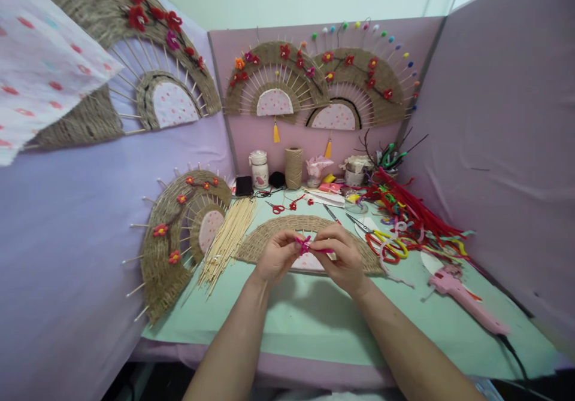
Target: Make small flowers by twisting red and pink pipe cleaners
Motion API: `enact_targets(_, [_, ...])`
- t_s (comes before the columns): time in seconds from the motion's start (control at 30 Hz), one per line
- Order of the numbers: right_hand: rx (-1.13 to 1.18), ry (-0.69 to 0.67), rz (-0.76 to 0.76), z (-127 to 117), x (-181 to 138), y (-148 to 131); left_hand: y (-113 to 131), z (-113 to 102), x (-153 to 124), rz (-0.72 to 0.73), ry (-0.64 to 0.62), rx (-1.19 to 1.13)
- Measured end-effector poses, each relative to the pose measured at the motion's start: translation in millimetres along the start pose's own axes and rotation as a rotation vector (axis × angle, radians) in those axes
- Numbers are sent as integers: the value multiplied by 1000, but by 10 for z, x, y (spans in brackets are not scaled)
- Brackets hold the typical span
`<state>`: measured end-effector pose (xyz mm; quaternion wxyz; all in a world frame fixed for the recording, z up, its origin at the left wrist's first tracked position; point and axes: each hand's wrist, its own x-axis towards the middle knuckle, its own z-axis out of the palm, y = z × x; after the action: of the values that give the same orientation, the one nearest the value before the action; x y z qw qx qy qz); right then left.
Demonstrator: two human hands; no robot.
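Observation:
Both my hands are raised over the near part of a woven twine fan point(265, 233) that lies on the table. Between my fingertips is a magenta pipe cleaner point(304, 245), bent into small loops like a flower, with a tail running to the right. My left hand point(279, 256) pinches the looped part between thumb and forefinger. My right hand point(342, 256) grips the tail close beside it. The fan's white dotted centre point(309, 262) shows below and between my hands; they cover the rest of its middle.
Right of the fan lie yellow-handled scissors point(390, 242), a pink glue gun point(469, 305) with a cord, and a heap of red pipe cleaners point(404, 203). Thin sticks point(229, 239) are piled at left. Behind stand a twine spool point(293, 167) and a white jar point(259, 169).

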<state>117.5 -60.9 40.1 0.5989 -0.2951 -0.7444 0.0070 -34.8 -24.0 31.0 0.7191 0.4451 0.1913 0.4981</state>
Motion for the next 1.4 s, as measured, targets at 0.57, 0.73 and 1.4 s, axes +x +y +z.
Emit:
enact_targets(0.57, [-98,-17,-99,23,-46,58,8,22,-13,-18,-39,-82])
enact_targets(0.73, [-80,-135,-93,-6,-11,128,18,7,-17,-77,-24,-51])
enact_targets(1.4, [-34,-262,345,-11,58,52,-36,-86,55,-10,19,247])
